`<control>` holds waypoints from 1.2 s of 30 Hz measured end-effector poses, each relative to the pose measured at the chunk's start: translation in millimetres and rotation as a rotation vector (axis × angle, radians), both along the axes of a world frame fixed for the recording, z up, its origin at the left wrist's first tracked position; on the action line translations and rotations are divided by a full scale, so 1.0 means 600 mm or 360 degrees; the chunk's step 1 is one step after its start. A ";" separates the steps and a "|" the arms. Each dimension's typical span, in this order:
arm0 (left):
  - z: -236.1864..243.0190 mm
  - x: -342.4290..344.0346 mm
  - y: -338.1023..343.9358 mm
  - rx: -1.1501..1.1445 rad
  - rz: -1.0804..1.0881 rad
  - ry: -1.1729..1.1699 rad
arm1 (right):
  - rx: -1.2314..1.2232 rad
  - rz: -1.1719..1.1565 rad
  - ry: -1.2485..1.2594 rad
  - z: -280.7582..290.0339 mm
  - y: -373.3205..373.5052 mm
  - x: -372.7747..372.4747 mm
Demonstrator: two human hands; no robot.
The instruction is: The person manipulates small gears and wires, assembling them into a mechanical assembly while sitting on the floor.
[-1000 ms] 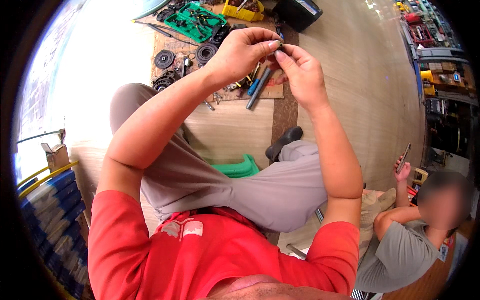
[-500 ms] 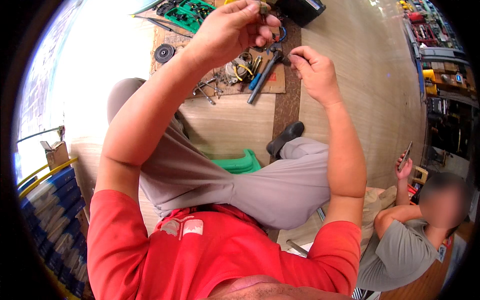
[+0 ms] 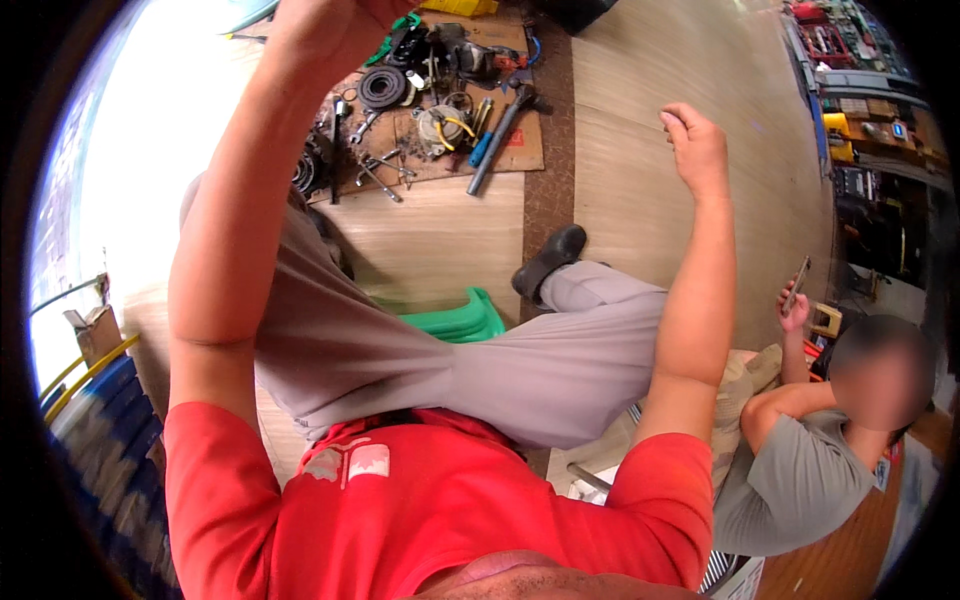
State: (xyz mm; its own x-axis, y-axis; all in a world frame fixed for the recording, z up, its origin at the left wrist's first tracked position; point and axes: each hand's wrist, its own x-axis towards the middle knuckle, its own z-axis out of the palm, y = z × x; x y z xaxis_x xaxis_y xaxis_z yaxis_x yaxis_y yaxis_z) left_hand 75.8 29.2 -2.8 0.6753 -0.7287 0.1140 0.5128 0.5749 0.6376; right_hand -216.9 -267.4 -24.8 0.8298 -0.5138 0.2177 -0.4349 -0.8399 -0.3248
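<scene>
My left hand (image 3: 345,25) is at the top edge of the view, and its fingers are cut off, so what it holds is out of sight. My right hand (image 3: 697,150) is raised over the floor, fingertips pinched together; anything between them is too small to make out. Below and between the hands lies a cardboard sheet (image 3: 500,172) with tools and parts. On it are a hammer (image 3: 497,145), yellow-handled pliers (image 3: 455,125), a round metal part (image 3: 432,132), a black ribbed pulley (image 3: 382,88) and a wrench (image 3: 364,126). Several small metal pieces (image 3: 383,178) lie near its front edge.
A green plastic stool (image 3: 465,320) shows between my legs. At the lower right a seated person (image 3: 800,480) holds a phone (image 3: 797,285). Blue boxes (image 3: 110,440) are stacked at the left, and loaded shelves (image 3: 860,110) line the right side. A black box (image 3: 575,12) stands at the top.
My left hand has moved up and left, partly out of view, uncovering the pulley and wrench. My right hand has moved right, away from the hammer. The view has shifted slightly.
</scene>
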 end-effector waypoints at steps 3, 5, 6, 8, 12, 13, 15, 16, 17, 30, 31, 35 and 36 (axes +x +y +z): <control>-0.001 0.018 0.003 0.0063 0.0097 0.0069 | -0.0029 -0.0190 0.0069 0.007 -0.031 -0.028; 0.005 0.022 0.007 0.0036 0.0106 0.0005 | -0.0113 -0.0263 0.0047 0.005 -0.052 -0.051; 0.007 0.024 0.010 0.0024 0.0114 -0.0027 | -0.0154 -0.0296 0.0036 0.003 -0.063 -0.061; 0.006 0.029 0.008 0.0015 0.0113 -0.0027 | -0.0205 -0.0425 0.0053 -0.006 -0.089 -0.085; 0.000 0.043 0.009 -0.0019 0.0060 -0.0033 | -0.0307 -0.0562 0.0132 -0.015 -0.132 -0.125; 0.000 0.042 0.009 -0.0008 0.0086 -0.0041 | -0.0366 -0.0594 0.0150 -0.019 -0.139 -0.133; 0.002 0.041 0.007 0.0013 0.0137 -0.0056 | -0.0487 -0.0662 0.0186 -0.027 -0.153 -0.148; 0.003 0.042 0.008 0.0027 0.0152 -0.0051 | -0.0501 -0.0730 0.0193 -0.029 -0.154 -0.150; 0.003 0.042 0.010 0.0040 0.0166 -0.0045 | -0.0515 -0.0799 0.0200 -0.031 -0.154 -0.154; 0.006 -0.082 -0.035 0.0591 -0.0132 -0.0205 | 0.0555 -0.0275 0.0120 0.007 0.000 -0.002; -0.004 -0.092 -0.036 0.0482 -0.0196 -0.0205 | 0.0877 -0.0247 -0.0066 0.026 0.057 0.035; -0.010 -0.120 -0.040 0.0551 -0.0470 -0.0321 | 0.1164 0.0547 -0.0516 0.037 0.196 0.114; -0.012 -0.123 -0.041 0.0502 -0.0557 -0.0370 | 0.1267 0.0595 -0.0570 0.028 0.214 0.125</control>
State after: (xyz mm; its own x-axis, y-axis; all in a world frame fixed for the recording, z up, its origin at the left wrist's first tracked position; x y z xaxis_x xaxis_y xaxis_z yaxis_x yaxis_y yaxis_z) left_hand 2.2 4.5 -10.2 0.3681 -0.9293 -0.0294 0.4643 0.1563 0.8717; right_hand -141.9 -139.1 -8.1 0.9223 -0.3358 0.1914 0.0539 -0.3787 -0.9239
